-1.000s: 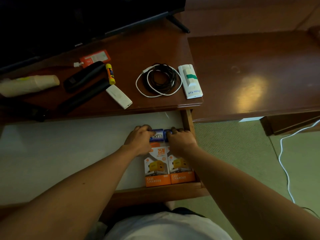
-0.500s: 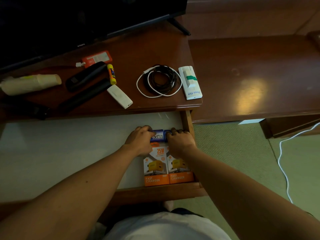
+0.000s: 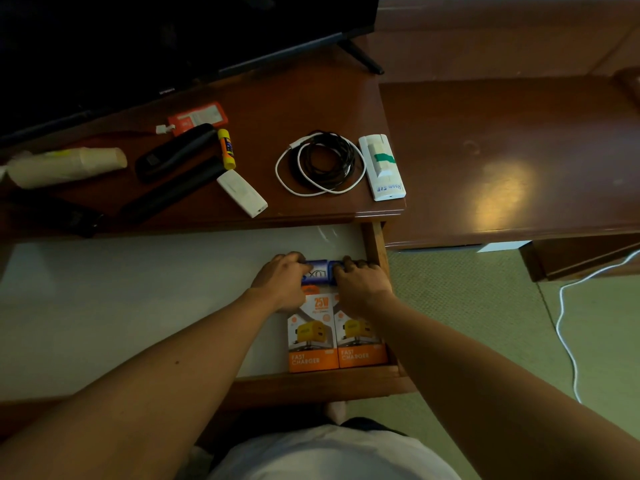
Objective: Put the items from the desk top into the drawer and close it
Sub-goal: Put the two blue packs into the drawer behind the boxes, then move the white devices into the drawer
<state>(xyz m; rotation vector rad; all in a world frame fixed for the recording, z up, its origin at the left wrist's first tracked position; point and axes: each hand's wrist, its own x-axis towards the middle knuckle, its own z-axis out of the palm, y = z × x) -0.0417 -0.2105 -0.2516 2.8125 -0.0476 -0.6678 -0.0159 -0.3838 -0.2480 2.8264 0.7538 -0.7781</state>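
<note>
The drawer (image 3: 138, 306) stands pulled out below the desk top (image 3: 277, 109), its floor pale. At its right end lie two orange fast-charger boxes (image 3: 311, 337) side by side, with a blue box (image 3: 317, 273) just beyond them. My left hand (image 3: 282, 280) grips the blue box's left end and my right hand (image 3: 362, 284) grips its right end. On the desk top lie a coiled black and white cable (image 3: 320, 164), a white remote (image 3: 381, 166), a white adapter (image 3: 242, 192), a glue stick (image 3: 226, 148), two black remotes (image 3: 173, 155) and a red packet (image 3: 197, 116).
A TV (image 3: 156, 39) stands at the back of the desk. A stack of paper cups (image 3: 65, 167) lies at the far left. A lower wooden table (image 3: 512, 150) adjoins on the right. A white cable (image 3: 564, 327) trails over the green carpet.
Both hands stay on the blue box in the drawer. Only the view has shifted slightly.
</note>
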